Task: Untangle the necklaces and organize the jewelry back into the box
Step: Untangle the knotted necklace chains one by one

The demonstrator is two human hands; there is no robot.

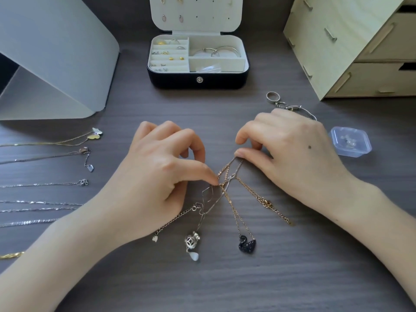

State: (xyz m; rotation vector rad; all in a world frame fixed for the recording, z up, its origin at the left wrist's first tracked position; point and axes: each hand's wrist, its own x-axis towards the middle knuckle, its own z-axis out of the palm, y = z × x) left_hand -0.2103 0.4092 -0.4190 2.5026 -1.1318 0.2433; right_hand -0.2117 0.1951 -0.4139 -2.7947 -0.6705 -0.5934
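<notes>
A knot of tangled necklace chains (pixel 227 181) lies at the middle of the dark table. My left hand (pixel 157 172) pinches the knot from the left with thumb and forefinger. My right hand (pixel 288 154) pinches the upper ends of the chains just right of it. From the tangle trail a black swan pendant (pixel 247 244), a round silver pendant (pixel 191 240) and a gold chain end (pixel 270 204). The open jewelry box (pixel 198 81) stands at the back centre, with rings, studs and bangles in its compartments and earrings on its lid.
Several separated necklaces (pixel 45 183) lie in rows at the left, one with butterfly charms (pixel 95 134). Loose rings (pixel 273 96) and a clear plastic case (pixel 350 141) sit at the right. A wooden drawer unit (pixel 351 46) stands back right, a grey stand (pixel 56 52) back left.
</notes>
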